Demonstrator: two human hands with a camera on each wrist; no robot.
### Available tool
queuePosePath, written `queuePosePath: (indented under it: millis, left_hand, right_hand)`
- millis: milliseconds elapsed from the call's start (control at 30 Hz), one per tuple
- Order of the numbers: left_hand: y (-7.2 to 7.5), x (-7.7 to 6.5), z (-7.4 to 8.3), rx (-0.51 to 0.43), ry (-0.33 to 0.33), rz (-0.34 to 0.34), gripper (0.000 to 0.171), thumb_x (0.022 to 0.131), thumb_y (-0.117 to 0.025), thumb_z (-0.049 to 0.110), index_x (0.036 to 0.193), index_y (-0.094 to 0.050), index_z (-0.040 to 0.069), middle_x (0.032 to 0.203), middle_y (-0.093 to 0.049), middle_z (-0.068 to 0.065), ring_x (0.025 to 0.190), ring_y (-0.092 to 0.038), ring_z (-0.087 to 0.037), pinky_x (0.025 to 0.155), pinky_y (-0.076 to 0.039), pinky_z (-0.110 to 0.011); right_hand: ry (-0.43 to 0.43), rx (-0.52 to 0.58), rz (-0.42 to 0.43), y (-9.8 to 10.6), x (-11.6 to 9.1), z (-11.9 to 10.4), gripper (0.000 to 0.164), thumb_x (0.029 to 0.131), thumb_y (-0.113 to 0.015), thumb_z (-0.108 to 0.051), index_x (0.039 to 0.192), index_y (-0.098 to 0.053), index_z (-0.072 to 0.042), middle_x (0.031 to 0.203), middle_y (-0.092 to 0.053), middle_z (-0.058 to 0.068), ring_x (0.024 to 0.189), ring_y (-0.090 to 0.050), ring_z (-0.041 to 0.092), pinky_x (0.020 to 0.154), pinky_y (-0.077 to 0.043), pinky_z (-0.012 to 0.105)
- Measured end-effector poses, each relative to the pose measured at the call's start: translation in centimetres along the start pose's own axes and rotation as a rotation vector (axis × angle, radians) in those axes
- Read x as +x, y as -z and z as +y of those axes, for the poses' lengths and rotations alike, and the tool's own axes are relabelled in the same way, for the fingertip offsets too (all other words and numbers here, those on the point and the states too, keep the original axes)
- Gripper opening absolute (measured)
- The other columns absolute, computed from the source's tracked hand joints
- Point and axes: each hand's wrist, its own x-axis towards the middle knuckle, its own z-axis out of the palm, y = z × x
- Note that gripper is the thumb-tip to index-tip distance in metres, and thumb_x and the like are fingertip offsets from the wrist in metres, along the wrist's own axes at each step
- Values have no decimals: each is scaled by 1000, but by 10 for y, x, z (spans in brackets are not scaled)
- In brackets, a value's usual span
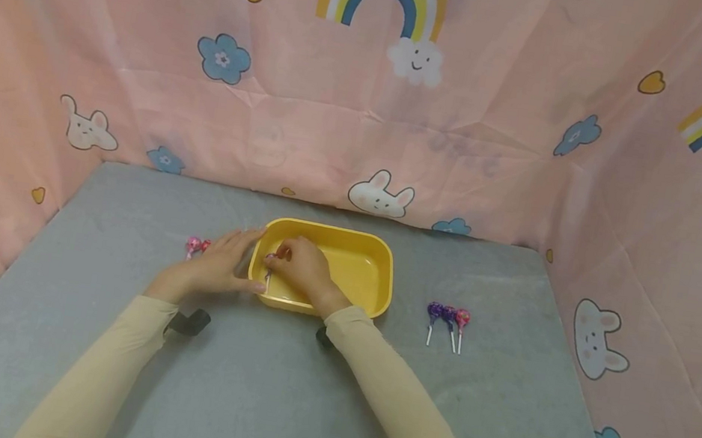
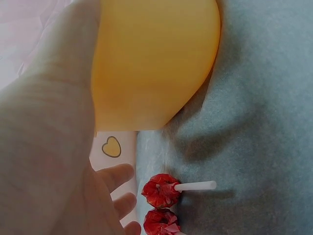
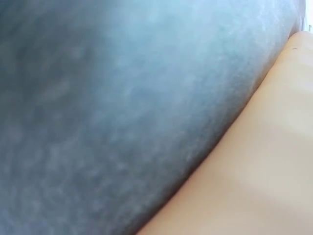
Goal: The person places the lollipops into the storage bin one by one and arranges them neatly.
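The left hand (image 1: 207,267), fingers extended, touches the yellow basin (image 1: 363,277) at its left end; just inside, near the thumb, the right hand (image 1: 304,271) pinches a small, white-sticked lollipop (image 1: 268,272). Three purple-and-pink lollipops (image 1: 448,315) lie rightward on the tabletop (image 1: 269,403).

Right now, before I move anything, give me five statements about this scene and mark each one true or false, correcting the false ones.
1. Three lollipops lie to the right of the yellow bin. True.
2. All three are wrapped in purple. False: two are purple and one is mostly pink.
3. No hand reaches inside the bin. False: the right hand does, with a lollipop at its grip.
4. The left hand is at the bin's left end. True.
5. Two red lollipops show in the left wrist view. True.
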Motion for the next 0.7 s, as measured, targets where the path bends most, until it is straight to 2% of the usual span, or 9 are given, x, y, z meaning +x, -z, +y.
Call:
queuePosePath:
  millis: [700]
  left_hand:
    - [0, 0, 1, -12, 3, 3, 112, 78, -73, 62, 160, -10, 20, 166, -18, -15, 152, -11, -47, 119, -14, -70]
  right_hand:
    - [18, -6, 5, -1, -1, 2, 34, 89, -69, -50, 88, -67, -16, 84, -57, -1, 76, -52, 14, 65, -40, 23]
